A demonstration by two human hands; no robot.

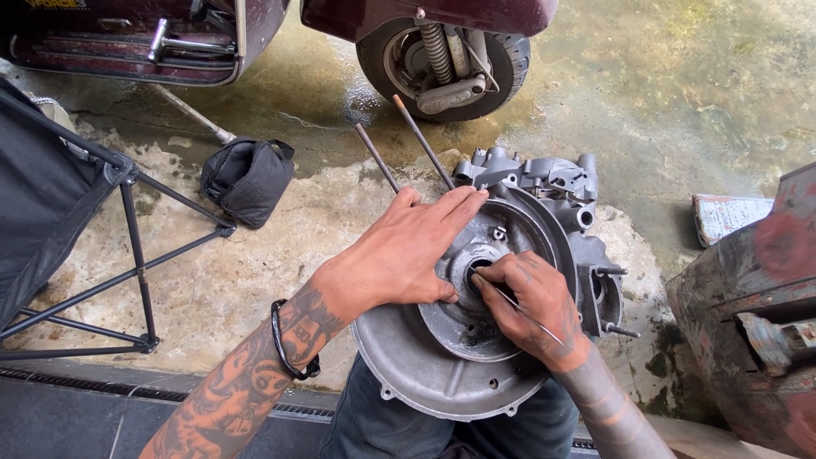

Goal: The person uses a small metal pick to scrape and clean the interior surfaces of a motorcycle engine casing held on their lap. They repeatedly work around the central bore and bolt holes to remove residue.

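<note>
A grey metal engine case (476, 374) with a round cover rests across my lap, its ported end pointing away from me. My left hand (408, 251) lies flat on the upper left of the round face, fingers spread toward the far side. My right hand (531, 302) grips a thin metal pick (518, 306) whose tip sits at the central bore (478, 270) of the case. Two long studs (399, 149) stick out from the far side of the case.
A maroon scooter stands ahead with its small wheel (446, 55) near the wet concrete floor. A black pouch (246, 178) lies on the left beside a black folding stand (127, 255). A rusty red metal body (756, 314) is on the right.
</note>
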